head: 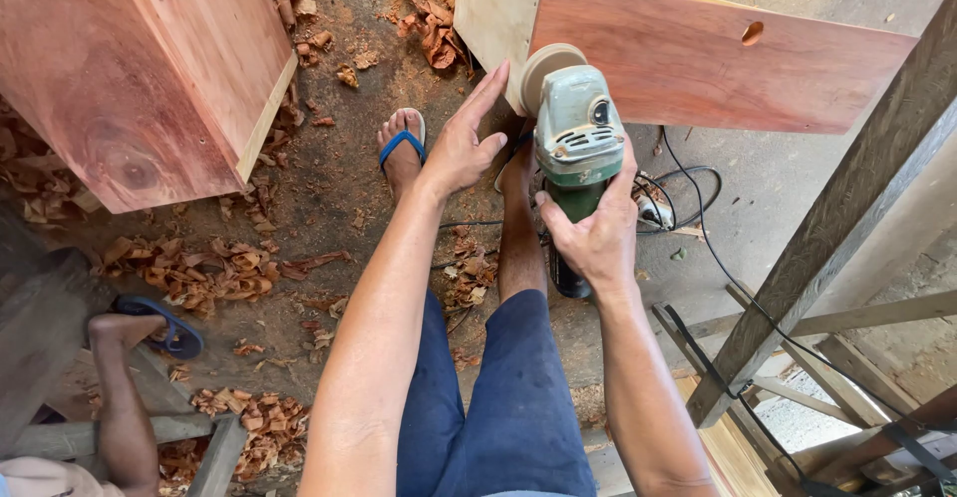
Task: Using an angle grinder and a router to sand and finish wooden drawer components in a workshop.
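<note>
Right grip (596, 230) around sander (576, 148), left hand (465, 143) beside it

The sander (576, 153) has a pale grey-green head, a dark green body and a tan round disc at its front. Just beyond it, the board (698, 58) shows a reddish-brown face with faint streaks of grain and a pale cream edge. Well to the sander's left, a wooden box (140, 78) is the same reddish brown, with a dark knot. Beside the sander, the sandal (402, 141) strap is bright blue. Below it, the shorts (498, 407) are navy. A black cable (698, 183) loops to its right over grey floor (788, 178).
</note>
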